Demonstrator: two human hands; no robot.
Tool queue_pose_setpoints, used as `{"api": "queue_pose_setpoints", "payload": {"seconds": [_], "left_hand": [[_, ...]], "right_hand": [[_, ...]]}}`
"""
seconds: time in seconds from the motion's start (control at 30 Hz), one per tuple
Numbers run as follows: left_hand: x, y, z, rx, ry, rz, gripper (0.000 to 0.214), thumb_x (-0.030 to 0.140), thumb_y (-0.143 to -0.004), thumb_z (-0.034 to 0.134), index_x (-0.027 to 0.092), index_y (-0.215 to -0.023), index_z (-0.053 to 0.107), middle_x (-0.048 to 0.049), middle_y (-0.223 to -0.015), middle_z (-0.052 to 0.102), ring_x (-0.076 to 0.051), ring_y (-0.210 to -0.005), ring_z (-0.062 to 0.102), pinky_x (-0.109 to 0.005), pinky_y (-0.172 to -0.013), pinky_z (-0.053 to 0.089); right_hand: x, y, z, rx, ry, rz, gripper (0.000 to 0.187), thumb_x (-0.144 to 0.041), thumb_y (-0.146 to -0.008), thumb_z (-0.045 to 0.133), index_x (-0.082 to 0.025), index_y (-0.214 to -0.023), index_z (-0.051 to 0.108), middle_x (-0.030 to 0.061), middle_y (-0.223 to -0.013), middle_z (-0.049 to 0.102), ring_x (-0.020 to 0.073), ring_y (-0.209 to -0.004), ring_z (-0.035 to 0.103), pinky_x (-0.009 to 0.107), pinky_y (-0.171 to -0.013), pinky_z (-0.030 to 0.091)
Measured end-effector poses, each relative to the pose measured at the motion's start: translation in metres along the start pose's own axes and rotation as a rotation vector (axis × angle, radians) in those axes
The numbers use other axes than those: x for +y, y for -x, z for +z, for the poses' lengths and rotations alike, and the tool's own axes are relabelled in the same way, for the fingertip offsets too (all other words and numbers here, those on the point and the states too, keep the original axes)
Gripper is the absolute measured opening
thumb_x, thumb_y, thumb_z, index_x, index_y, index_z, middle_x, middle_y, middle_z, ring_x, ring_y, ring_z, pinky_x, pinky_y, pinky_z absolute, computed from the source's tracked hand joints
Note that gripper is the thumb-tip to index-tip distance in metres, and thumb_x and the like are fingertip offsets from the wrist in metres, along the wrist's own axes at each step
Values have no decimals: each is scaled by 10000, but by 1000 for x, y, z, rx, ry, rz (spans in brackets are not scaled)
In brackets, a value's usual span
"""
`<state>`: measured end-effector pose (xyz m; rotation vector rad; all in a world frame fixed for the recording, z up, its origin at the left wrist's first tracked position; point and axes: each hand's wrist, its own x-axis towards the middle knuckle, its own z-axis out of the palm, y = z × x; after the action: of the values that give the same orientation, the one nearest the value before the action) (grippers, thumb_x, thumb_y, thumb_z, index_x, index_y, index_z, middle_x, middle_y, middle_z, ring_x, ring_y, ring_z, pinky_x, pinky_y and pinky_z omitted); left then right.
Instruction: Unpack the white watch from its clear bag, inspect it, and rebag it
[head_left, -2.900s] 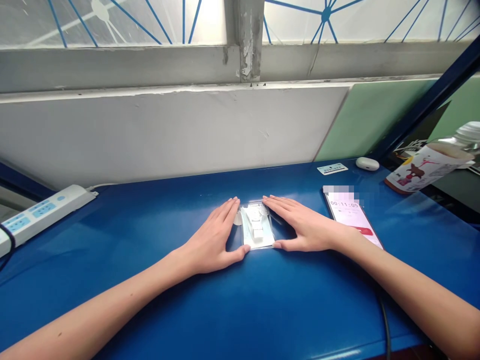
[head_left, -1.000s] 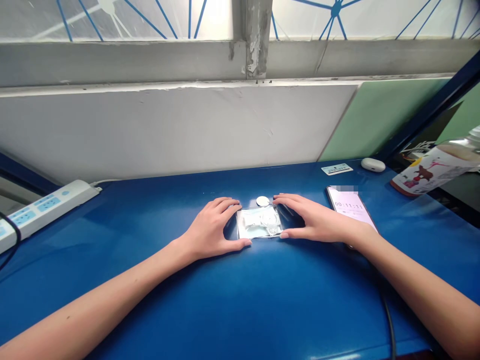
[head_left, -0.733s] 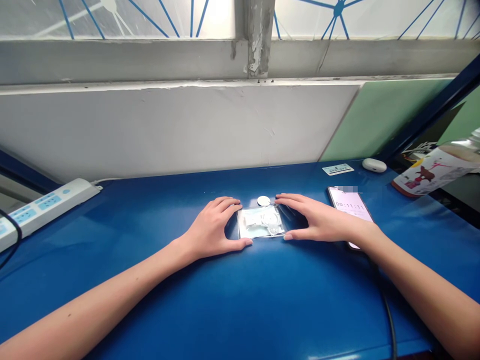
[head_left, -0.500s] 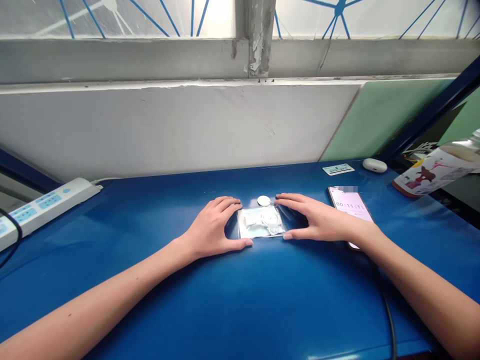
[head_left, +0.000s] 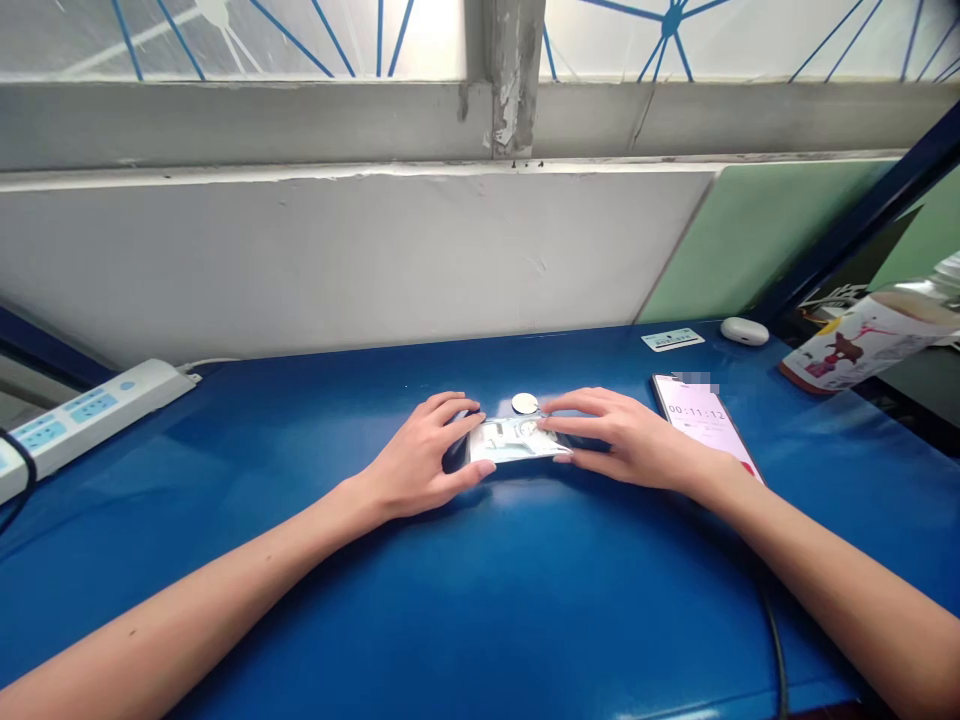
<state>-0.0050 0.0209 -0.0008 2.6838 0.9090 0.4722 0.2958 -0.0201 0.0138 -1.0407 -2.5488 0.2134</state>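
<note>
A small clear plastic bag (head_left: 504, 445) with white contents, one of them coiled, is between my hands near the middle of the blue table. My left hand (head_left: 427, 455) grips its left end, thumb at the near corner and index finger at the far corner. At the other end, my right hand (head_left: 626, 437) has fingers over the bag's top and its thumb at the near right corner. Just beyond the bag lies a round white disc (head_left: 525, 403), close to my right fingertips.
To the right, a phone (head_left: 701, 415) shows a running timer, partly under my right forearm. Behind it are a card (head_left: 673, 340), a white earbud case (head_left: 745, 331) and a bottle (head_left: 862, 340). A power strip (head_left: 90, 420) lies at left; a black cable (head_left: 776, 640) runs down the right.
Both hands have closed in on the bag's ends, and my right fingers now lie over it. The bag looks flatter from here, its near edge shifted away from me. The phone's timer has advanced.
</note>
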Motion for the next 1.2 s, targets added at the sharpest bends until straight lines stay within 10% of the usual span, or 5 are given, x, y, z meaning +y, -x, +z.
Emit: {"api": "queue_pose_setpoints", "payload": {"seconds": [0.33, 0.53, 0.93, 1.2], "left_hand": [[2, 2, 2, 76, 53, 6, 687, 450, -881, 645, 158, -1431, 355, -183, -1414, 490, -321, -1334, 446, -504, -1095, 417], [5, 4, 3, 125, 60, 43, 806, 388, -808, 730, 185, -1454, 293, -176, -1440, 456, -318, -1350, 437, -501, -1105, 417], [3, 1, 1, 72, 31, 91, 566, 453, -766, 715, 160, -1197, 492, -201, -1356, 541, -366, -1339, 437, -551, -1086, 409], [5, 1, -2, -28, -16, 79, 558, 448, -860, 607, 127, -1302, 490, -208, -1413, 501, -371, -1380, 385, -551, -1110, 376]], "right_hand": [[-13, -7, 6, 339, -374, 248, 161, -265, -935, 596, -187, -1049, 680, 39, -866, 749, 176, -761, 692, 297, -711, 559], [-10, -8, 19, 225, -481, 353, 275, -333, -965, 542, -186, -1173, 646, 20, -793, 713, 166, -693, 657, 306, -668, 558], [-7, 0, 1, -107, 7, 164, 679, -540, -914, 566, -143, -1455, 467, 171, -1474, 506, 343, -1339, 481, 506, -1065, 454], [-9, -1, 5, -241, 69, 201, 846, -687, -884, 498, -95, -1484, 432, 196, -1560, 371, 376, -1443, 328, 539, -1140, 352]]}}
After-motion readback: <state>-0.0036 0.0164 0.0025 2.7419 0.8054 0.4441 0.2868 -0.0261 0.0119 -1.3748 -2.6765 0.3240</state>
